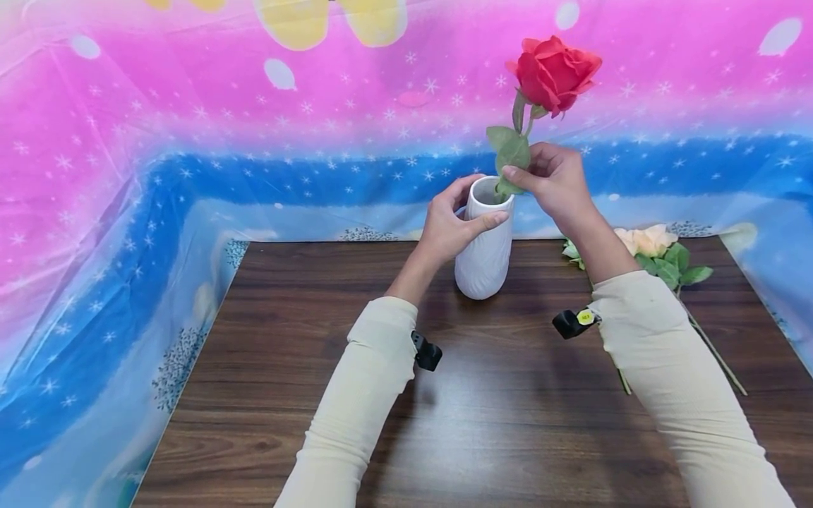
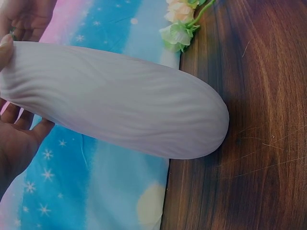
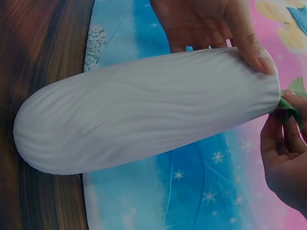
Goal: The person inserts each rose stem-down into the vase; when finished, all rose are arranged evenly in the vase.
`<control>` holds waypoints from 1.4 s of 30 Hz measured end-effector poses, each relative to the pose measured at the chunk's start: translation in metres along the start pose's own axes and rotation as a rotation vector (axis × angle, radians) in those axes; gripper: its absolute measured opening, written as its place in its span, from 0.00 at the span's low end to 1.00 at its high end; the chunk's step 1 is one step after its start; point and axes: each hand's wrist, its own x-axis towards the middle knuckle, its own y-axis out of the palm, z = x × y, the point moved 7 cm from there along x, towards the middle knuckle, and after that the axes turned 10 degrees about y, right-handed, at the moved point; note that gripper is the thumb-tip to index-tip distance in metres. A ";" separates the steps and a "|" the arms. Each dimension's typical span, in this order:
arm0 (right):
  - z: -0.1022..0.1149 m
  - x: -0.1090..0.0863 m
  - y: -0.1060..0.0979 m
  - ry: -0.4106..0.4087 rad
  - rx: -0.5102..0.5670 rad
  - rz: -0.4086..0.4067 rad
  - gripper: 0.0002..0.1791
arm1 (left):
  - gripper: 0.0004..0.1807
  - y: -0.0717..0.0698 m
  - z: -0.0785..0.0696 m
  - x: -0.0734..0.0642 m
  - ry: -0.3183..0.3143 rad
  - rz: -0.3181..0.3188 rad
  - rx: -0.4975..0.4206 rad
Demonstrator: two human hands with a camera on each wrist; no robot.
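A white vase [image 1: 483,261] with a wavy relief surface stands upright near the table's back edge. My left hand [image 1: 452,222] grips it just below the rim, thumb across the front and fingers round the far side. In the right wrist view the left thumb lies near the vase mouth. My right hand [image 1: 559,185] pinches the leafy stem of a red rose [image 1: 554,74] right above the rim. The rose's lower stem is inside the vase, its end hidden, and the bloom stands high above the opening. Green leaves [image 3: 290,108] show between the right fingers.
Pale peach and whitish flowers [image 1: 653,241] with green stems lie on the right of the dark wooden table [image 1: 305,367], partly behind the right forearm. A pink and blue patterned cloth [image 1: 356,127] hangs behind the table. Each wrist wears a small black camera [image 1: 427,353].
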 end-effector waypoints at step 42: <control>-0.001 -0.006 -0.006 0.021 0.426 0.012 0.10 | 0.39 0.000 0.005 -0.001 -0.027 -0.003 -0.001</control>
